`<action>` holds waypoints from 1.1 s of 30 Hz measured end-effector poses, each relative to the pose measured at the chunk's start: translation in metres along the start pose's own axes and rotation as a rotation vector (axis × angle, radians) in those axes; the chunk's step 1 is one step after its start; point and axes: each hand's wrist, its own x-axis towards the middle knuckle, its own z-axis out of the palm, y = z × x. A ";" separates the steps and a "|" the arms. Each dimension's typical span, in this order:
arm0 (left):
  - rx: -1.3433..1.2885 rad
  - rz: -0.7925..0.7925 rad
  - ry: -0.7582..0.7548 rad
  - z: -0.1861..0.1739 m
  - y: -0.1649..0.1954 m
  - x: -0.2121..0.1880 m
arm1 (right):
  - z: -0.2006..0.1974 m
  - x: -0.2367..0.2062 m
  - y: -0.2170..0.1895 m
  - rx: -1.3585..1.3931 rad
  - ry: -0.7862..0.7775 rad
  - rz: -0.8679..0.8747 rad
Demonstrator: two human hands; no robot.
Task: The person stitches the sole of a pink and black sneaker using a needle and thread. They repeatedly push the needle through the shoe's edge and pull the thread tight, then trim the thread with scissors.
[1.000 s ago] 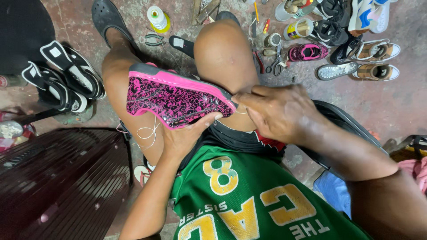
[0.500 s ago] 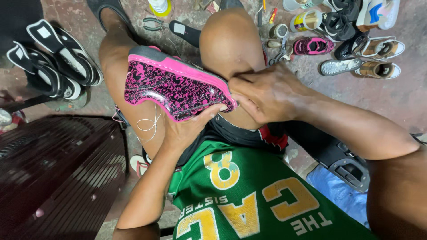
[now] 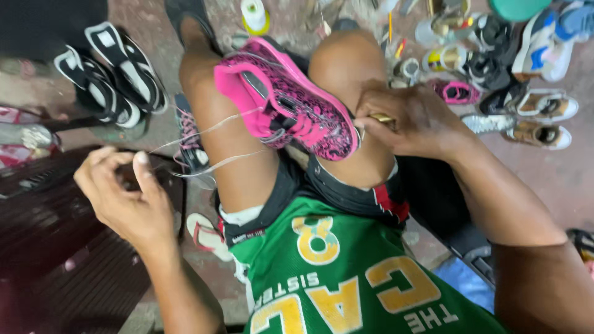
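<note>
Concrete floor [image 3: 557, 179] crowded with shoes [image 3: 532, 117] and a thread spool [image 3: 253, 15]. Pink shoe [image 3: 291, 102] braced across knees, steadied for stitching. Right hand [image 3: 414, 120] clamped on its heel end. Left hand [image 3: 124, 195] pinched shut on thread [image 3: 204, 148], drawn taut sideways.

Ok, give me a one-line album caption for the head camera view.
Left hand pulls pale thread taut from a pink shoe on the knees while right hand steadies its end.
</note>
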 end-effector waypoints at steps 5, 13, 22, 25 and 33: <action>-0.170 0.337 -0.355 0.025 0.016 -0.005 | -0.013 0.015 -0.037 -0.088 -0.045 0.039; -0.346 0.284 -0.381 0.053 -0.015 -0.002 | 0.015 0.056 -0.124 -0.375 0.132 -0.239; -1.153 -0.112 -0.555 0.047 -0.024 0.008 | 0.022 0.062 -0.112 -0.407 0.018 -0.450; -1.773 -0.347 -0.790 0.045 -0.012 0.006 | 0.029 0.042 -0.092 -0.353 0.068 -0.482; -0.101 0.553 -0.633 0.057 0.053 -0.007 | 0.044 0.000 -0.058 -0.344 0.117 -0.528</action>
